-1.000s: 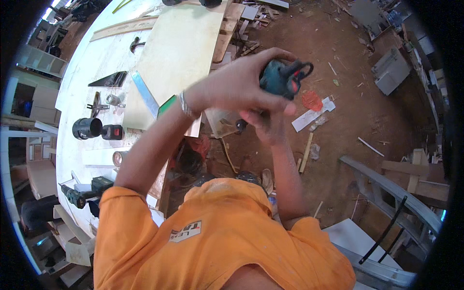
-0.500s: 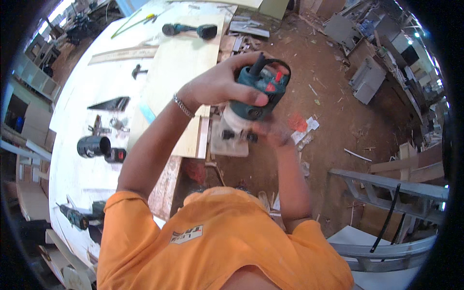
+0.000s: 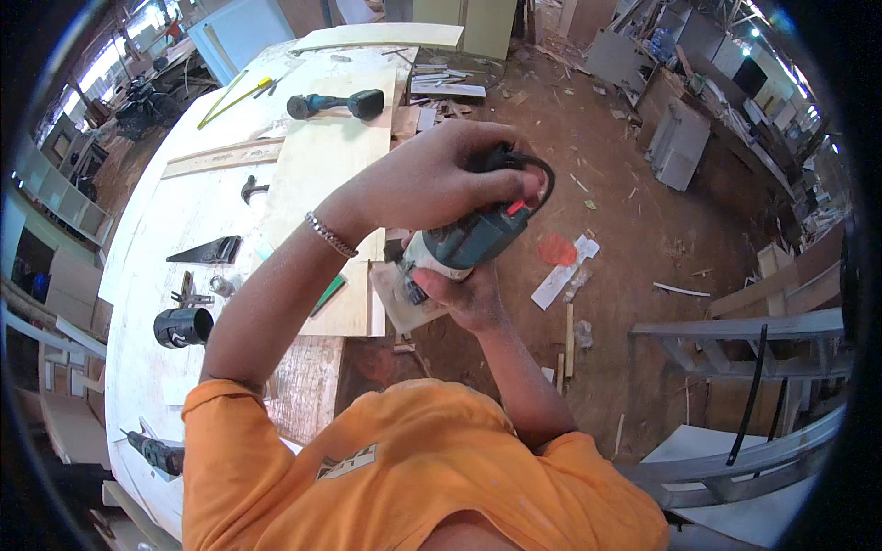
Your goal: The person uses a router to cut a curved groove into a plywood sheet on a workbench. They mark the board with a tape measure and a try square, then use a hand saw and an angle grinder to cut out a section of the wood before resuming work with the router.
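Note:
A trim router with a dark green motor body (image 3: 478, 237), a red switch and a clear square base (image 3: 404, 308) is held up beside the right edge of the workbench, tilted with its base toward the lower left. My left hand (image 3: 446, 174) curls over its top end, where a black cord loops out. Around the pale lower collar, just above the base, my right hand (image 3: 473, 296) is closed with the thumb across the front. The left fingertips are partly hidden behind the router, and the bit cannot be made out.
Left of me stands the white workbench (image 3: 138, 367). On it lie a plywood board (image 3: 317, 170), a cordless power tool (image 3: 335, 106), a hammer (image 3: 253, 189), a black cylinder (image 3: 182, 327) and a green strip (image 3: 328, 294). Wood scraps litter the floor; an aluminium ladder (image 3: 735, 328) is at right.
My left hand has shifted from the motor body to the router's top end. My right hand, blurred before, now wraps the lower collar. The router has tilted over and come left.

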The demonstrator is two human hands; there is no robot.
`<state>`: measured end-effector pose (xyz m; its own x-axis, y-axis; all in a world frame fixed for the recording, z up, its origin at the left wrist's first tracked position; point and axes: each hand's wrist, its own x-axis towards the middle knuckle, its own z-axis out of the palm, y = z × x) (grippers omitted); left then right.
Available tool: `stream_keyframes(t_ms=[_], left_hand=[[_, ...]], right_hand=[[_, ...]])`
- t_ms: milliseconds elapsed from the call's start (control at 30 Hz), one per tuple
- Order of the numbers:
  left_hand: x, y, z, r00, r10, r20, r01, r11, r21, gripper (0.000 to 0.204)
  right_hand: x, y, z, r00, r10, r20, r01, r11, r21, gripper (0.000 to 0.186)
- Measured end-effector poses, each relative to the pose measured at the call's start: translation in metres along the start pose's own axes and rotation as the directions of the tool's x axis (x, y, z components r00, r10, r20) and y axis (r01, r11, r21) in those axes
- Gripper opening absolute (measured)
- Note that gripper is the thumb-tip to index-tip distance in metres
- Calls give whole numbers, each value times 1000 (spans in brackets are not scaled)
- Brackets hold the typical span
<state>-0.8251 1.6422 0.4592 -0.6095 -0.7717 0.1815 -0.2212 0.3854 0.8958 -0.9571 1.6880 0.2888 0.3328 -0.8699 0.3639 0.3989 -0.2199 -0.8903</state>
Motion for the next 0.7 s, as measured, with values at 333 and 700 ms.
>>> stream_keyframes(t_ms=[333, 700], left_hand=[[8, 7, 2, 984, -162, -69, 175, 940, 292, 52], [-27, -62, -51, 993, -121, -15, 122, 987, 103, 58]], right_hand=[[17, 28, -23, 976, -160, -149, 105, 941, -321, 53], [43, 75, 10, 993, -79, -86, 65, 985, -158, 51]])
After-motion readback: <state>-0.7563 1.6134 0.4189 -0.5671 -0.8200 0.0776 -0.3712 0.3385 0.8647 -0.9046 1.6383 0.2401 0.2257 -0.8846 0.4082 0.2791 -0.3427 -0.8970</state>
